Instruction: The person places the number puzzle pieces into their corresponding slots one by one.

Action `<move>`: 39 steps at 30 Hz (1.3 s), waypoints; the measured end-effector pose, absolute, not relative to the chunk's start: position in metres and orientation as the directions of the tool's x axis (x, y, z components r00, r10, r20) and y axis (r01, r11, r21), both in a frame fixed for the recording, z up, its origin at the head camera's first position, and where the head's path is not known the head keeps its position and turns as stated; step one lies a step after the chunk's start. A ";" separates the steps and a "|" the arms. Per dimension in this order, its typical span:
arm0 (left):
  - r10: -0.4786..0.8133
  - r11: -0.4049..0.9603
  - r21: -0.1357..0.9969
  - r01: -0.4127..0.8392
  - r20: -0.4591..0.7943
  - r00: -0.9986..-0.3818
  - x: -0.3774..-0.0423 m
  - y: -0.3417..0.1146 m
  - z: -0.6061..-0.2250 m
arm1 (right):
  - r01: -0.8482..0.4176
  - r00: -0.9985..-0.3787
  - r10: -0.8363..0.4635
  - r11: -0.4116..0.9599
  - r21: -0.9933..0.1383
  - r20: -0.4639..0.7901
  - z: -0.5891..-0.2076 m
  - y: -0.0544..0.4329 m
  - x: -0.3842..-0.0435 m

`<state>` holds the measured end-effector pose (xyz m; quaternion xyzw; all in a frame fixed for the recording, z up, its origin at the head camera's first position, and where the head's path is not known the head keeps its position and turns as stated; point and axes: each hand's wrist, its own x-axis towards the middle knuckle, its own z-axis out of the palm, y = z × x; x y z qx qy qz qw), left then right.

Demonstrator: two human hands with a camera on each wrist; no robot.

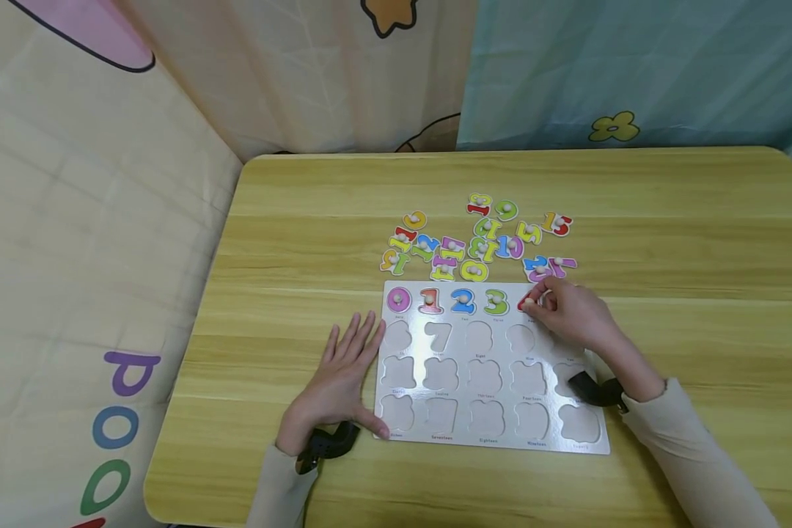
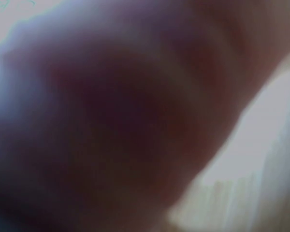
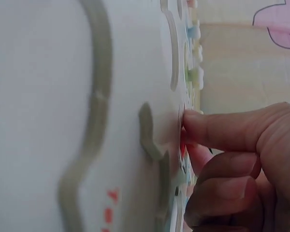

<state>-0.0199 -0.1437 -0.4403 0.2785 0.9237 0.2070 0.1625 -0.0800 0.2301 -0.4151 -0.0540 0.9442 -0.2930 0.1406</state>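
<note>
A white number puzzle board [image 1: 462, 433] lies on the table, its top row filled with a purple 0 [image 1: 399, 299], a red 1 [image 1: 430, 301], a blue 2 [image 1: 463, 301] and a green 3 [image 1: 496, 302]. Just right of the 3, my right hand [image 1: 570, 312] pinches a small red puzzle piece [image 1: 523, 302] at the board's surface; fingers cover most of it. In the right wrist view, thumb and fingertip meet at a sliver of red. My left hand [image 1: 343, 378] rests with spread, straight fingers against the board's left edge. The left wrist view is a dark blur.
Several loose knobbed number pieces lie behind the board, among them a yellow 0 [image 1: 474, 270], a yellow 5 [image 1: 529, 233] and a purple 7 [image 1: 561, 264]. Shaped recesses fill the board's lower rows. A printed curtain [image 1: 303, 73] hangs beyond the wooden table [image 1: 270, 242].
</note>
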 end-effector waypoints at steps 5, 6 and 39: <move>0.580 0.763 0.468 0.446 -0.190 -0.792 -0.020 -0.144 -0.441 | -0.021 -0.965 -0.161 0.835 -0.550 -0.209 -0.415 0.227 -0.075; 0.580 0.762 0.469 0.445 -0.191 -0.792 -0.020 -0.144 -0.441 | -0.021 -0.966 -0.157 0.836 -0.548 -0.203 -0.415 0.227 -0.075; 0.580 0.760 0.477 0.441 -0.191 -0.792 -0.019 -0.144 -0.441 | -0.040 -0.967 -0.170 0.838 -0.545 -0.190 -0.409 0.232 -0.059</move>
